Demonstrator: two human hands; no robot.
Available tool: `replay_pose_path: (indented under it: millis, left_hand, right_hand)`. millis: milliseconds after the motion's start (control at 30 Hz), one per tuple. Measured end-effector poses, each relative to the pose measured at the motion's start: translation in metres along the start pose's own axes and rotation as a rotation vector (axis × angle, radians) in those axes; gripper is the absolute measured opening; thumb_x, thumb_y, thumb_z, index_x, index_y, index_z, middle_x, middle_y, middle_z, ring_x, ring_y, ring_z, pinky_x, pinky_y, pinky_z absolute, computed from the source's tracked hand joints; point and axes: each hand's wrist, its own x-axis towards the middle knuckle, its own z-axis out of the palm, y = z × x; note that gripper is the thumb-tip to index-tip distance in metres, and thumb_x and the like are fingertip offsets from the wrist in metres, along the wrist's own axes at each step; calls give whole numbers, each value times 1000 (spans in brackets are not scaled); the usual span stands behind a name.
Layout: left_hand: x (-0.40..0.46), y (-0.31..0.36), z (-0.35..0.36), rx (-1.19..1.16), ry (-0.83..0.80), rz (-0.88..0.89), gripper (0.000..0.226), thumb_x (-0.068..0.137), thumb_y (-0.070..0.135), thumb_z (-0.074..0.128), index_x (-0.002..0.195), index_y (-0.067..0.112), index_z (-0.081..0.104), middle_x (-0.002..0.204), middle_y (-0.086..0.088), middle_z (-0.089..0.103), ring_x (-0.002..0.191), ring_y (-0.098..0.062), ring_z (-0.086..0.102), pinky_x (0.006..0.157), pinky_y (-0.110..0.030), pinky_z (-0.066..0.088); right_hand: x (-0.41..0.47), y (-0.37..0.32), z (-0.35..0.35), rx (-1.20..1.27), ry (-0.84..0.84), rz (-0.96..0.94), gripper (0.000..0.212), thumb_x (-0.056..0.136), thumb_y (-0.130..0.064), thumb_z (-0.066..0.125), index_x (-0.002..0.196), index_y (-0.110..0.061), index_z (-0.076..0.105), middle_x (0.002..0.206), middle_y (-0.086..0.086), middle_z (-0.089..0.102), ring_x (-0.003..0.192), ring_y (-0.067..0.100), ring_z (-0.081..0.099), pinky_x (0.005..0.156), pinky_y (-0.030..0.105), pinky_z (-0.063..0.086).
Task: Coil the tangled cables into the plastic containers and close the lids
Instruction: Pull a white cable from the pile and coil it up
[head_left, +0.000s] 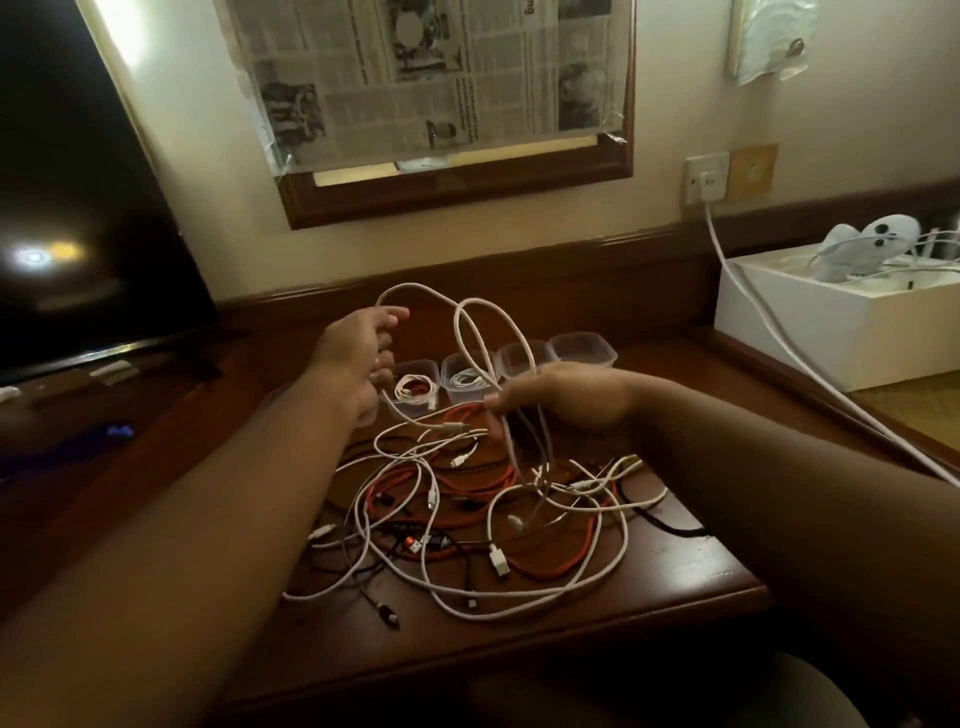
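Both arms outstretched; left hand (363, 358) and right hand (561, 397) raised, fingers curled

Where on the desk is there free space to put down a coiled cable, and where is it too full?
Bare wood shows on the desk right of the cable tangle toward its right edge, and in front of the tangle near the front edge. Another bare strip lies between the television and the left forearm. The middle, from tangle to containers, is crowded.
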Motion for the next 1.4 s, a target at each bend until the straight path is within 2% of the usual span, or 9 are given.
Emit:
replay_pose_path:
  millis: [233,367,500,667,833,900,1033,1167,1400]
  left_hand:
    - [-67,30,-23,-64,-243,-63,35,94,12,33,106,10,66,60,3,34,47,-6,22,47,-20,10]
    - [-94,29,-34,-74,-312,-75,32,96,9,33,107,10,64,62,2,36,46,-5,23,42,-16,15]
    - [-113,32,-46,-116,-385,-85,31,97,9,34,108,9,64,63,2,37,47,-4,24,39,-15,17]
    - [-132,38,-50,-56,-405,-36,29,98,8,38,113,9,63,64,3,40,48,-4,25,44,-16,15]
    - [-143,38,-34,-109,-299,-31,26,100,4,36,107,8,61,62,1,42,44,-3,28,36,-13,21]
    - [-146,37,-27,-182,-250,-60,27,100,3,34,105,7,60,63,-1,43,43,-3,30,34,-14,24]
    - [-147,35,-19,-429,-175,-158,28,99,2,32,97,4,59,67,-4,41,42,-4,33,34,-14,27]
    - [-147,33,-19,-582,-112,-156,26,99,1,34,97,0,60,72,-5,40,56,-8,38,42,-15,37]
    - [-133,2,-37,668,-90,304,55,107,41,29,83,11,69,84,-9,64,80,-17,58,66,-27,40]
  right_hand:
    - [-5,38,54,-262,-251,187,57,88,-30,58,137,-1,52,138,16,56,125,26,54,109,38,42]
    - [-13,41,64,-392,-272,212,84,75,-42,72,149,-20,40,139,-3,53,131,18,49,105,32,41]
    - [-25,47,56,-183,-251,129,122,54,-66,85,152,-19,31,148,9,49,137,26,45,116,46,33]
    - [-33,29,78,-66,182,-85,50,89,-53,60,125,-18,58,125,11,63,110,21,64,91,35,54]
    - [-27,8,103,-353,769,-441,27,87,-37,70,100,-23,52,93,2,60,77,14,60,66,25,54]
    - [-29,2,111,-494,702,-494,24,87,-39,70,95,-23,54,89,1,60,75,17,60,64,27,54]
    - [-22,2,129,-760,394,-236,25,91,-46,63,102,-24,58,98,1,64,88,17,65,80,36,59]
    - [-16,9,135,-571,411,-210,23,104,-33,45,87,-22,56,81,4,62,71,21,61,73,43,57]
    - [-23,-8,122,88,330,-211,34,106,-35,33,85,-14,51,58,-5,35,48,11,26,43,23,23]
